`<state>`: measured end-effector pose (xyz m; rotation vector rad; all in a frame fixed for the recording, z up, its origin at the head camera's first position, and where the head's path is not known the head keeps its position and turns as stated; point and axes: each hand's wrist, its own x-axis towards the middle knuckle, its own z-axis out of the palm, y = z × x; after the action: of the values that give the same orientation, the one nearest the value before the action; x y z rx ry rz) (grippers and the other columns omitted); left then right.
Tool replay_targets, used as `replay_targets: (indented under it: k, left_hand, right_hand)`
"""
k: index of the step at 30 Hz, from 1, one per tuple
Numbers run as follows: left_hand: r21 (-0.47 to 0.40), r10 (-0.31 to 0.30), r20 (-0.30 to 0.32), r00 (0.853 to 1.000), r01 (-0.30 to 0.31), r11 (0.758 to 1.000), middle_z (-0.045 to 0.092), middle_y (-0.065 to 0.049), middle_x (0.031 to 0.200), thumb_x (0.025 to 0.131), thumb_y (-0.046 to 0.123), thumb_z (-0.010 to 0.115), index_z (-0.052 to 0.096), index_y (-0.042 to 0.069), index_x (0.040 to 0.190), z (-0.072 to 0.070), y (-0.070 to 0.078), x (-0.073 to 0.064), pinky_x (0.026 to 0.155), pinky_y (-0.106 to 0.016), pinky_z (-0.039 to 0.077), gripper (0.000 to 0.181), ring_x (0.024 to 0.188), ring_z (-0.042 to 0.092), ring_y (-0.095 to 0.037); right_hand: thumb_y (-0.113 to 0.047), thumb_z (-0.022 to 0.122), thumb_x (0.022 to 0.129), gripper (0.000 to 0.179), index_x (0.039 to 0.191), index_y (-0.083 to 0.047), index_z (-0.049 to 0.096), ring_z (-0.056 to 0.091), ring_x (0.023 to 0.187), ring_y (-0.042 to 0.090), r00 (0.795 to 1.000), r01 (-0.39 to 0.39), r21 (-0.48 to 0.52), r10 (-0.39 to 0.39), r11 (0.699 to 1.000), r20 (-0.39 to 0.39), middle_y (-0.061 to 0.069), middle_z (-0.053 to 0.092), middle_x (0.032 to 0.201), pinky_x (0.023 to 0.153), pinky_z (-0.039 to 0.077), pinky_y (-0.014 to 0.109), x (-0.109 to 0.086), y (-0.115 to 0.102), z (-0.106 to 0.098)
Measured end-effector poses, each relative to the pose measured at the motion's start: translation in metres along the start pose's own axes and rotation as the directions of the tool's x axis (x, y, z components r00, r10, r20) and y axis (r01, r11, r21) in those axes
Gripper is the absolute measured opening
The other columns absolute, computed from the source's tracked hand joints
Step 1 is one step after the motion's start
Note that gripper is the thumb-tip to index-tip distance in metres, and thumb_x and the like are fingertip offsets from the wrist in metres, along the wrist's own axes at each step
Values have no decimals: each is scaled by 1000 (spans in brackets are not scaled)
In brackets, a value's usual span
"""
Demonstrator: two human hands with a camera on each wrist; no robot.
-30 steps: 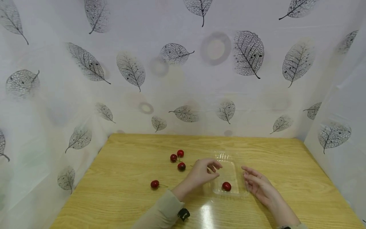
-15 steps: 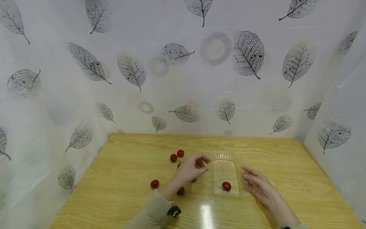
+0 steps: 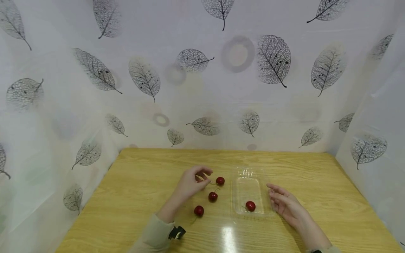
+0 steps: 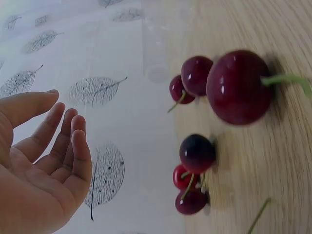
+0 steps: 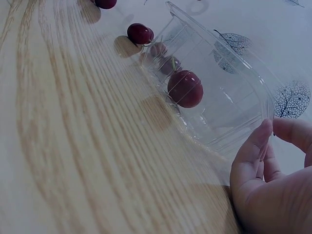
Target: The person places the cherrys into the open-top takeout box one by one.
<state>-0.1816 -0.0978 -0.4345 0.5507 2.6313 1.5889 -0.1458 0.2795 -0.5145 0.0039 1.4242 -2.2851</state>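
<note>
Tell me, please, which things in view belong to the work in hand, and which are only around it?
Seem to belong:
clear container
cherry inside it
loose cherries
left hand, holding nothing
right hand, at the container's edge

Only around it:
wooden table
leaf-patterned sheet
black wrist device

Cherry [image 3: 250, 206] in clear tray [image 3: 248, 188], right hand [image 3: 288, 206] beside

Can see only part of the right hand [image 5: 273, 195], cut off at lower right of the right wrist view, and of a cherry [image 5: 106, 3], cropped at upper left. Cannot follow a stem [image 4: 258, 216] past the bottom edge of the left wrist view.
</note>
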Motion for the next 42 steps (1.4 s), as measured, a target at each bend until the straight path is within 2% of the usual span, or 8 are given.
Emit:
replay_targets:
  k: [4, 7, 11, 20, 24, 34, 42]
  left_hand:
    - [6, -39, -47, 998, 39, 999, 77, -15, 114, 94, 1, 77, 75, 4, 118, -13, -6, -5, 81, -20, 57, 25, 94, 70, -16]
    - [12, -42, -80, 996, 43, 999, 77, -18, 112, 93, 0, 76, 75, 2, 116, -22, -10, -8, 81, -20, 57, 24, 94, 69, -18]
    - [21, -63, -121, 991, 66, 998, 77, -14, 111, 93, 0, 77, 75, 4, 116, -32, -14, -12, 81, -21, 57, 23, 96, 70, -20]
    - [38, -149, -193, 970, 159, 987, 77, -11, 116, 95, 5, 77, 75, 8, 118, -49, -22, -22, 85, -24, 57, 24, 100, 71, -19]
    - [44, -165, -225, 960, 179, 983, 78, -10, 114, 94, 5, 77, 75, 8, 118, -55, -28, -28, 85, -24, 57, 24, 100, 71, -17]
    - [10, -211, -266, 940, 222, 975, 77, -14, 115, 96, 2, 76, 75, 6, 119, -68, -38, -46, 82, -19, 56, 24, 99, 71, -17]
    - [31, -241, -274, 931, 259, 965, 77, -15, 115, 96, 3, 76, 74, 4, 120, -75, -47, -59, 82, -19, 56, 24, 99, 72, -17]
  right_hand:
    - [-4, 48, 111, 39, 120, -32, 73, 64, 93, -3, 1000, -7, 9, 7, 1000, -5, -15, 69, 107, 84, 56, 13, 0, 1, 0]
    - [-3, 47, 111, 40, 120, -32, 73, 64, 93, -3, 1000, -7, 16, 7, 1000, 1, -15, 69, 107, 84, 56, 13, 1, 1, 0]
    - [-3, 46, 111, 40, 121, -31, 73, 64, 94, -3, 1000, 1, 19, -1, 1000, 9, -15, 68, 107, 83, 57, 13, 1, 0, 0]
    - [-3, 45, 112, 40, 123, -30, 72, 64, 94, -2, 1000, 13, 25, -13, 1000, 16, -14, 68, 108, 84, 57, 14, 0, 0, -1]
    - [-3, 45, 112, 40, 123, -30, 72, 64, 95, -2, 1000, 14, 26, -14, 1000, 17, -14, 68, 108, 85, 57, 14, 0, 0, -1]
    - [-2, 45, 111, 41, 122, -31, 73, 65, 93, -3, 1000, 21, 5, -21, 1000, 6, -14, 69, 106, 83, 57, 13, 1, 1, -1]
    - [-2, 45, 111, 40, 122, -29, 73, 65, 94, -2, 999, 33, 28, -33, 999, 23, -13, 69, 107, 83, 57, 14, 1, 1, -1]
